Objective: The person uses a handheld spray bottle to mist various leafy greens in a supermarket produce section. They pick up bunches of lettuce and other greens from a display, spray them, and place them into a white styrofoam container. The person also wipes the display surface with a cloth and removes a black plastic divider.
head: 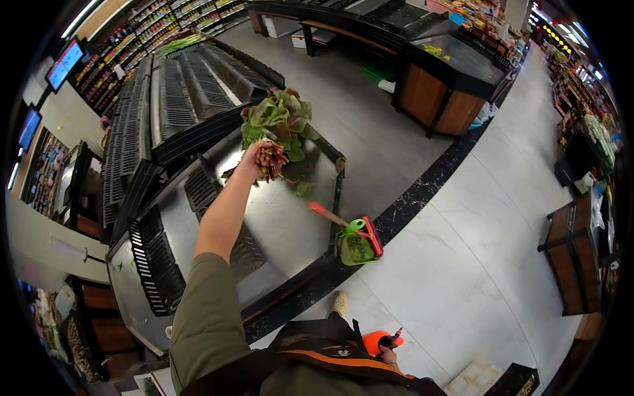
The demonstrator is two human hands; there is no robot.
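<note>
My left hand [253, 157] reaches out over the metal display counter [277, 208], closed around the reddish stems of a leafy bunch of greens [279, 116]. Its broad leaves are green with purple patches and fan out beyond my fist. A loose leaf [303, 188] lies on the metal just right of the bunch. Low by my apron, my right hand [389, 354] grips the black top of an orange pump spray bottle [374, 342]. Part of that bottle is hidden behind the apron.
Black slatted racks [173, 94] rise at the left, with long green vegetables [181, 44] on top. A green dustpan [355, 250] and a red broom [372, 236] stand at the counter's corner. A wood-panelled stand [436, 99] is across the aisle. Black slatted panels [156, 262] lie on the counter.
</note>
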